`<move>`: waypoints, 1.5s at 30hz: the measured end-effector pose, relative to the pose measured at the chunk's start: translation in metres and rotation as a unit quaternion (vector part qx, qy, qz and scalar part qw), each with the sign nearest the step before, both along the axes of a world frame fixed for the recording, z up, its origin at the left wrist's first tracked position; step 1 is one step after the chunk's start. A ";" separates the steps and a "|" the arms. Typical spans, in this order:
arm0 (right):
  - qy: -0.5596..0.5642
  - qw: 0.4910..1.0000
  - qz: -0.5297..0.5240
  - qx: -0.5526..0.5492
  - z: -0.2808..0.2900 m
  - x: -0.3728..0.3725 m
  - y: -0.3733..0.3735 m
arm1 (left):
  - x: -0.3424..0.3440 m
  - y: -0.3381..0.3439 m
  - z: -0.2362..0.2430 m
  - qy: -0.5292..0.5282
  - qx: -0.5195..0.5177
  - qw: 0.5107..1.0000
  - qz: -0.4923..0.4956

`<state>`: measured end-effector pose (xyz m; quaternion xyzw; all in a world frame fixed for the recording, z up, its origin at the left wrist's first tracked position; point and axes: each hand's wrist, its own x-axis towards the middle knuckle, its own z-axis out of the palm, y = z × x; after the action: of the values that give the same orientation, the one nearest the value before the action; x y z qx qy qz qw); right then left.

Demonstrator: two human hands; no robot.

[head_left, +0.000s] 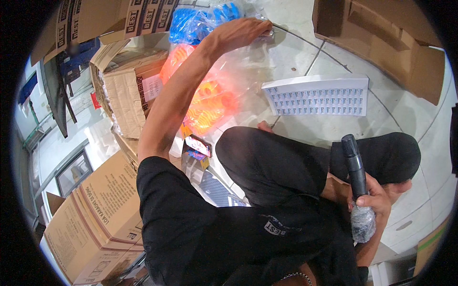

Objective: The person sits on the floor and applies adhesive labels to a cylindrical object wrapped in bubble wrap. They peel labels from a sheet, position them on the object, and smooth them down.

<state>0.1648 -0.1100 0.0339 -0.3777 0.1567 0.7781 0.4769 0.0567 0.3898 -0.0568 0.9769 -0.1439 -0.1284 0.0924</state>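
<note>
In the head view, we see the right hand (374,200) at the right of the frame, its fingers wrapped around a black microphone (354,159). The microphone stands slanted, its black body pointing up the frame and its lower end covered in clear wrapping (363,224), which sits just below the fingers. It is in front of the folded legs in black trousers (272,162).

We follow the left arm up to the top centre, where the left hand (245,33) reaches out beside clear bags. Its fingers are bent toward a small shiny patch, but we cannot tell whether they pinch it or only touch it. Just left of this hand we find a bag of blue pieces (202,20), and below that a bag of bright orange pieces (210,102), partly behind the forearm.

Right of centre, a white sheet of small labels (317,97) lies on the tiled floor (291,52), its upper edge curling. An open cardboard box (381,43) fills the upper right. Left of the trousers we make out a phone (199,145) with a lit screen and, below it, a grey-blue patterned item (214,188). A large carton (95,219) takes up the lower left.
</note>
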 end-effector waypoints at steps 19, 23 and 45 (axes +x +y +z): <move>0.004 0.999 0.007 0.043 -0.005 0.001 -0.004 | 0.011 0.001 0.005 0.102 -0.029 0.993 0.055; 0.005 0.999 0.003 0.054 -0.009 0.001 -0.007 | 0.008 0.003 0.011 0.083 -0.020 0.996 0.023; 0.023 0.995 0.026 0.089 -0.014 0.006 -0.007 | -0.036 -0.100 -0.029 -0.271 -0.096 0.882 0.374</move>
<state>0.1706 -0.1166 0.0194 -0.3193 0.0879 0.8095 0.4847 0.0211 0.2897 -0.0857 0.9412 0.2011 0.1997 0.1840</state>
